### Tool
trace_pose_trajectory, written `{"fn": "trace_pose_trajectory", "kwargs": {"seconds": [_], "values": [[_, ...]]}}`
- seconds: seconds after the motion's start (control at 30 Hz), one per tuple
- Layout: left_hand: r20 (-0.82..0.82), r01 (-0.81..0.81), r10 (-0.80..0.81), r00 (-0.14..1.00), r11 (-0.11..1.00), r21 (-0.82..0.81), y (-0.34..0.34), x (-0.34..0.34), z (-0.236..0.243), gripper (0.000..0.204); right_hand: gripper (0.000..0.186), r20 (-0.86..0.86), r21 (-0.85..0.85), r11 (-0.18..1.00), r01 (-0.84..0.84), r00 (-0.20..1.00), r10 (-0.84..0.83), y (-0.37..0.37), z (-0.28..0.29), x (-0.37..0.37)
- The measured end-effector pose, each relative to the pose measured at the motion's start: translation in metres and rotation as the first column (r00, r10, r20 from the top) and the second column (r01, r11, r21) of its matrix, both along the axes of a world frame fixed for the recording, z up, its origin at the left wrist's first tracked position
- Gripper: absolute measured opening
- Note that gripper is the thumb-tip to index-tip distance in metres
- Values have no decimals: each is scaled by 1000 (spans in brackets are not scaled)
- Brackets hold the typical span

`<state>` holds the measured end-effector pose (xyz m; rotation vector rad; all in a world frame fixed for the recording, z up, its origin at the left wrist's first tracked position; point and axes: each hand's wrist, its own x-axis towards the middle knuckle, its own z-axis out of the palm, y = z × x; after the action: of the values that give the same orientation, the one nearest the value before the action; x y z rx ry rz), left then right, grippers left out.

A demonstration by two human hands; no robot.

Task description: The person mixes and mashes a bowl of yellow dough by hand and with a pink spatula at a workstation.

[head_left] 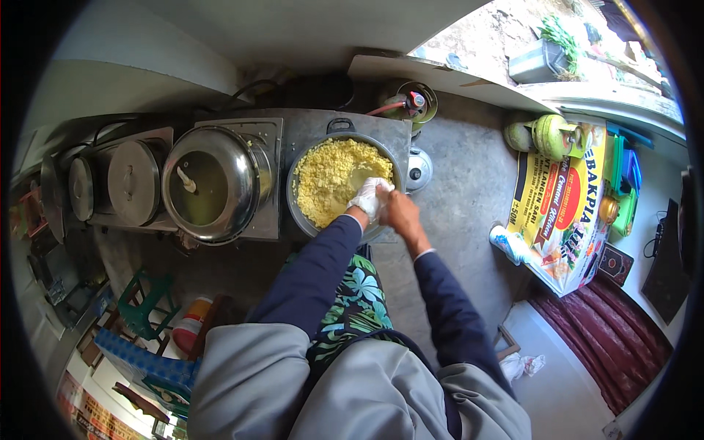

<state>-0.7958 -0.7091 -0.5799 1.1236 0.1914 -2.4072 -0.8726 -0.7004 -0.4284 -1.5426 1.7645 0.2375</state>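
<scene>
A wide dark pan [299, 213] full of crumbly yellow food [330, 172] sits in front of me. Over its right side my left hand [369, 196], covered in a white glove or cloth, is closed. My bare right hand [400, 214] is closed as well and meets the left one at the pan's right rim. Whatever lies between the two hands is hidden by the fingers. Just beyond the left hand, a paler, smoother patch shows in the food; I cannot tell whether it is a tool or the pan's bottom.
Left of the pan stands a large steel pot [213, 183] with a glass lid, then more lidded pots [134, 183]. A small lidded pot [419, 170] and a gas cylinder [422, 103] with a regulator are at the right. Farther right are green cylinders [550, 137] and a printed banner [554, 220].
</scene>
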Motion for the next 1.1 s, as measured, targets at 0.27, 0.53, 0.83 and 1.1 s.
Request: {"fn": "trace_pose_trajectory", "kwargs": {"seconds": [0.27, 0.53, 0.83, 1.1], "values": [[108, 59, -47, 993, 992, -115, 22, 16, 62, 11, 35, -48, -91, 993, -79, 996, 75, 35, 41, 17], [-116, -313, 309, 944, 949, -20, 0, 79, 25, 11, 21, -18, -212, 918, -335, 940, 339, -12, 5, 73], [335, 124, -164, 928, 983, 138, 31, 77, 19, 16, 67, 247, -28, 998, 51, 968, -43, 66, -15, 64], [-23, -267, 288, 957, 911, 315, 56, 86, 42, 17, 16, 596, -508, 786, 352, 803, 25, -106, 8, 115]]}}
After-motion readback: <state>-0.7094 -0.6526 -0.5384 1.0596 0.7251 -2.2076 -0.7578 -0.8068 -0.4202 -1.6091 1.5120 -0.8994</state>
